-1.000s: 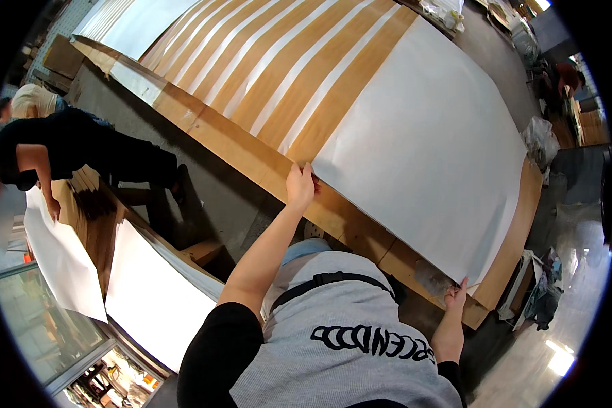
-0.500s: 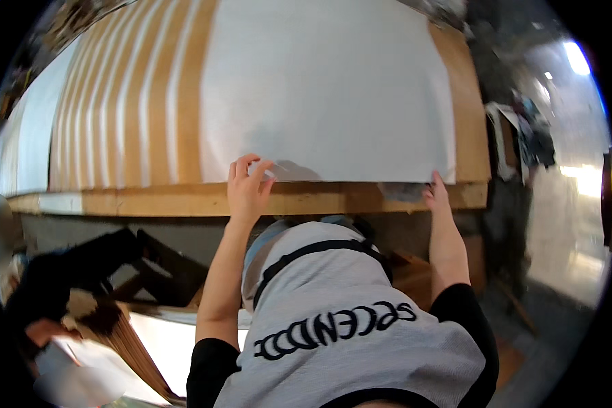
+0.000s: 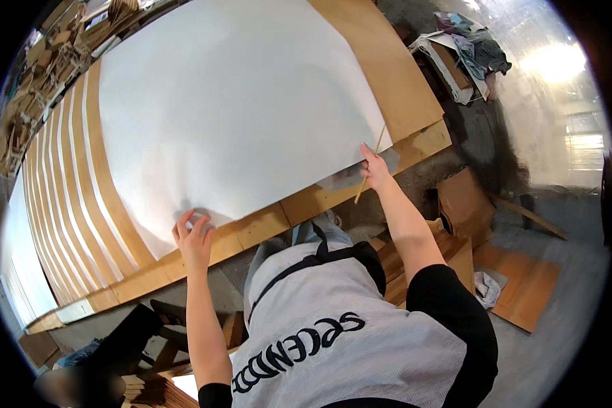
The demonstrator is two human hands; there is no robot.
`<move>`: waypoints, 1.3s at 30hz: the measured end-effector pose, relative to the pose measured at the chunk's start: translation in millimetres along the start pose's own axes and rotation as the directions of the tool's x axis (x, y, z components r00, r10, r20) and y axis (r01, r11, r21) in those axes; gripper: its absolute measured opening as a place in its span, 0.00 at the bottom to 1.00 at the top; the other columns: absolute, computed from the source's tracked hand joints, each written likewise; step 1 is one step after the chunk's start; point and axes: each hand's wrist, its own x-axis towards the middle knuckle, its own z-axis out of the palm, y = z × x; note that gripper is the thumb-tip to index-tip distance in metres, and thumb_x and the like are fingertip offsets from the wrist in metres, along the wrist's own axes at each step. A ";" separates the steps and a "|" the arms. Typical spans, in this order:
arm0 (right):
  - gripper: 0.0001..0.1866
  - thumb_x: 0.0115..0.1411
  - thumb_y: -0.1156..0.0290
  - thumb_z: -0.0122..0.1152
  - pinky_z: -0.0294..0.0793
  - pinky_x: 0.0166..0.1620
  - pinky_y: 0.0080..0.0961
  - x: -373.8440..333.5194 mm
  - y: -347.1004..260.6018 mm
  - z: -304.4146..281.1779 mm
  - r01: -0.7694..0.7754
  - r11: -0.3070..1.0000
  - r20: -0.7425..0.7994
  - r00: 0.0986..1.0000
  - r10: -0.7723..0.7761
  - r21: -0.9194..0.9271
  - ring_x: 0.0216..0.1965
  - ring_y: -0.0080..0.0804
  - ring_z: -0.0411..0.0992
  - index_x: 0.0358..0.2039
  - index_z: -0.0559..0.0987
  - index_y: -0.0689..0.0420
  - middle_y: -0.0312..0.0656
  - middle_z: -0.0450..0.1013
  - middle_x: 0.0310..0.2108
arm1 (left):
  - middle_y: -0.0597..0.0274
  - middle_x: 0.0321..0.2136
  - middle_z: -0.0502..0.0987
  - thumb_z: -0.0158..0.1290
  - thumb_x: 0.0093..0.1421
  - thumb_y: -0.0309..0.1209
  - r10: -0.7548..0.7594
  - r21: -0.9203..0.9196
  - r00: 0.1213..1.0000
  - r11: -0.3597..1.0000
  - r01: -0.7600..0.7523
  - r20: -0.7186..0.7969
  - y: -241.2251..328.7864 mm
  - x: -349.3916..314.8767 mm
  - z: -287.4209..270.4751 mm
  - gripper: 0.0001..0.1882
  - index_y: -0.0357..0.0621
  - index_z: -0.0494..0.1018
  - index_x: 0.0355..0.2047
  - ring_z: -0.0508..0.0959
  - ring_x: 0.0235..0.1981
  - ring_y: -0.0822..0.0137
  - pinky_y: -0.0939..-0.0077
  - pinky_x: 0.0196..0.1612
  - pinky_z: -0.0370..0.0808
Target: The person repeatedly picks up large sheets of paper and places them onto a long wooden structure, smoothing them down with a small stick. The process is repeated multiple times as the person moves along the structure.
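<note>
A large white sheet (image 3: 238,109) lies over stacked brown boards on a long bench. At its near edge, toward the left, my left hand (image 3: 194,239) rests with bent fingers, the thumb held apart from them; nothing shows between them. My right hand (image 3: 376,170) is at the sheet's near right corner, closed around a thin yellowish stick (image 3: 359,193) that slants across the corner. Whether its fingers also grip the sheet is hidden.
Left of the sheet, several staggered brown boards (image 3: 94,146) show white stripes. The bench's wooden edge (image 3: 258,226) runs along my front. A pile of cloths (image 3: 479,54) sits at the far right. Cardboard (image 3: 464,204) and a wooden board (image 3: 529,282) lie on the floor at right.
The view has turned, so the bench now slants up to the right. A thin stick now shows in my right hand. My left hand is farther left along the sheet's edge.
</note>
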 end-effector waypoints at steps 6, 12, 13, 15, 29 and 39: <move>0.23 0.51 0.48 0.54 0.49 0.15 0.15 -8.6 -34.6 -38.0 -0.102 0.932 -0.001 0.994 0.108 -0.347 0.29 0.26 0.73 0.33 0.70 0.57 0.37 0.71 0.28 | 0.64 0.46 0.64 0.58 0.39 0.23 -0.058 0.089 0.998 0.994 0.057 0.009 10.5 -1.4 3.8 0.15 0.49 0.73 0.31 0.62 0.45 0.58 0.68 0.42 0.65; 0.19 0.55 0.54 0.52 0.67 0.18 0.25 30.1 -36.0 -53.3 -0.056 0.926 0.222 0.964 0.148 -0.374 0.19 0.30 0.71 0.27 0.71 0.61 0.41 0.70 0.21 | 0.62 0.47 0.64 0.55 0.40 0.19 -0.297 0.097 0.955 0.951 0.295 0.011 36.3 4.7 10.2 0.15 0.47 0.71 0.30 0.64 0.46 0.56 0.65 0.42 0.66; 0.18 0.55 0.56 0.52 0.69 0.19 0.27 36.1 -38.4 -56.5 -0.050 0.905 0.236 0.958 0.163 -0.422 0.18 0.30 0.70 0.26 0.71 0.61 0.41 0.70 0.19 | 0.63 0.48 0.63 0.53 0.41 0.18 -0.277 0.161 0.961 0.948 0.274 -0.006 35.3 4.1 12.0 0.15 0.46 0.71 0.31 0.64 0.47 0.56 0.64 0.45 0.66; 0.17 0.56 0.59 0.51 0.70 0.18 0.26 32.0 -46.9 -58.3 -0.021 0.836 0.220 0.961 0.168 -0.549 0.15 0.30 0.68 0.23 0.71 0.62 0.41 0.68 0.15 | 0.62 0.48 0.63 0.53 0.41 0.17 -0.359 0.162 0.933 0.919 0.360 -0.033 35.4 4.3 17.8 0.15 0.45 0.71 0.31 0.63 0.49 0.58 0.66 0.44 0.67; 0.13 0.56 0.64 0.45 0.67 0.38 0.37 0.9 -34.7 33.0 0.981 -0.064 0.774 -0.104 0.625 0.183 0.36 0.48 0.68 0.36 0.73 0.57 0.48 0.71 0.35 | 0.57 0.37 0.70 0.46 0.47 0.22 -0.692 -0.336 0.497 0.704 0.626 -0.524 206.5 -134.6 123.5 0.08 0.43 0.69 0.29 0.70 0.37 0.55 0.67 0.38 0.67; 0.19 0.58 0.59 0.42 0.66 0.35 0.42 -35.7 38.6 28.6 0.897 -0.086 0.395 -0.104 0.913 0.434 0.32 0.53 0.68 0.27 0.72 0.62 0.55 0.70 0.27 | 0.58 0.27 0.74 0.44 0.51 0.26 -0.865 -0.894 -0.470 -0.057 0.444 -0.178 424.2 -309.9 257.6 0.07 0.43 0.70 0.31 0.74 0.31 0.62 0.71 0.34 0.70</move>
